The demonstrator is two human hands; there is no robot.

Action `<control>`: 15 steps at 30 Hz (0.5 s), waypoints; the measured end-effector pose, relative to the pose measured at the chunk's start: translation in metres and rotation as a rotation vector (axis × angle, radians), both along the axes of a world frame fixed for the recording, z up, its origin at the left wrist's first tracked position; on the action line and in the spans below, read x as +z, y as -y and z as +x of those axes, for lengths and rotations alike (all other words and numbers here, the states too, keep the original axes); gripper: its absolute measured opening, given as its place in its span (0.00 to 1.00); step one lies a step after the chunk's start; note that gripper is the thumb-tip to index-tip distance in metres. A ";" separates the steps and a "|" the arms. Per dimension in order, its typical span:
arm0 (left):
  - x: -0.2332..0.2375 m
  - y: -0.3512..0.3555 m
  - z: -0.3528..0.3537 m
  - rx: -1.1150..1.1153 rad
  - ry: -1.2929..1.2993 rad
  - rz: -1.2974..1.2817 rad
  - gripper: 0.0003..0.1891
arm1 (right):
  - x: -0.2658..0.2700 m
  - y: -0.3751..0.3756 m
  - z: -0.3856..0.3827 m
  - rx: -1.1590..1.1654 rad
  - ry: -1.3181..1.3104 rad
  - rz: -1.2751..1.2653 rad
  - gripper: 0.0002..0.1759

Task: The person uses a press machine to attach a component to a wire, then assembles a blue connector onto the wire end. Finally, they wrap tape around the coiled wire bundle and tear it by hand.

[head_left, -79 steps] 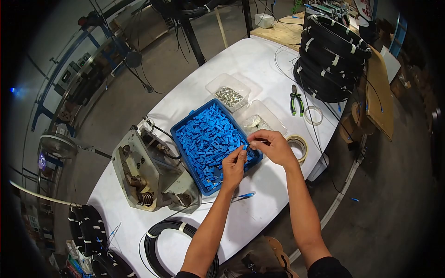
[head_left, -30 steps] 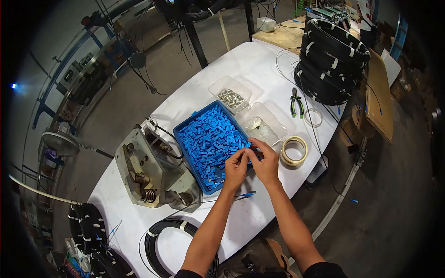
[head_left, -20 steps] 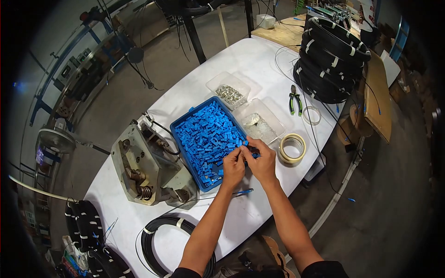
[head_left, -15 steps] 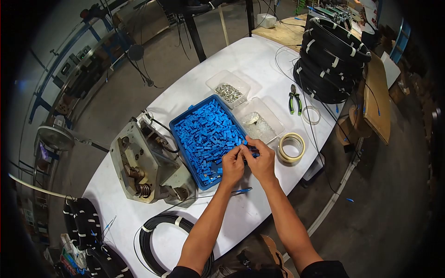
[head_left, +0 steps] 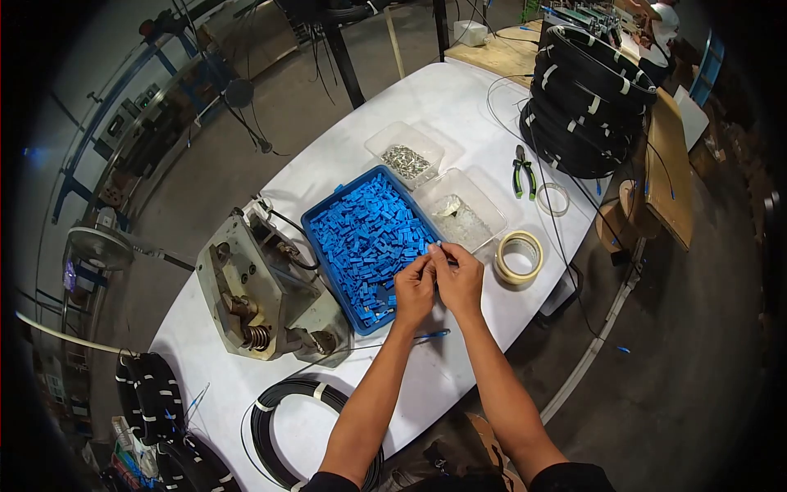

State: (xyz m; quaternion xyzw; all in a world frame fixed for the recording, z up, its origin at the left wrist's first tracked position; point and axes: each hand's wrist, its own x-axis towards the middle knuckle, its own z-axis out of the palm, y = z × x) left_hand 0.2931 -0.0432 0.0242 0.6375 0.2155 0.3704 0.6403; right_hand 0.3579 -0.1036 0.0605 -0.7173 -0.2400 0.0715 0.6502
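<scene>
My left hand [head_left: 415, 289] and my right hand [head_left: 460, 280] meet over the right-hand edge of a blue bin [head_left: 332, 291] heaped with small blue plastic pieces [head_left: 361, 234]. The fingers of both are closed in a pinch, fingertips together. A bit of blue shows at the right fingertips, probably a small blue plastic piece, mostly hidden by the fingers. Whatever the left fingers grip is covered. Below the wrists lies a thin black cable with a blue tip [head_left: 434, 334].
Left of the bin stands a metal press [head_left: 254, 303]. Beyond it are clear tubs of metal terminals [head_left: 406, 161] and clear pieces [head_left: 459, 221]. Tape [head_left: 518, 258], cutting pliers [head_left: 523, 174], stacked coils [head_left: 582, 107] and a cable coil [head_left: 266, 435] surround the work. Another person [head_left: 660, 29] is far right.
Both hands stay pinched together by the bin's edge, the right fingers shifting slightly upward. The whole view has moved a little. Farther back, the other person has changed posture.
</scene>
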 end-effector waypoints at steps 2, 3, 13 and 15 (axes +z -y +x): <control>-0.004 0.000 0.000 0.043 -0.067 0.062 0.10 | -0.008 -0.001 -0.002 -0.045 0.032 0.031 0.16; -0.006 0.000 -0.001 0.048 -0.068 0.053 0.10 | -0.009 -0.001 -0.004 -0.040 0.032 0.022 0.16; -0.017 -0.004 0.001 0.072 -0.012 0.001 0.10 | -0.005 -0.005 -0.007 -0.050 0.117 0.031 0.14; -0.011 -0.002 0.002 0.062 0.010 0.009 0.10 | -0.007 -0.004 -0.008 -0.029 0.057 0.031 0.13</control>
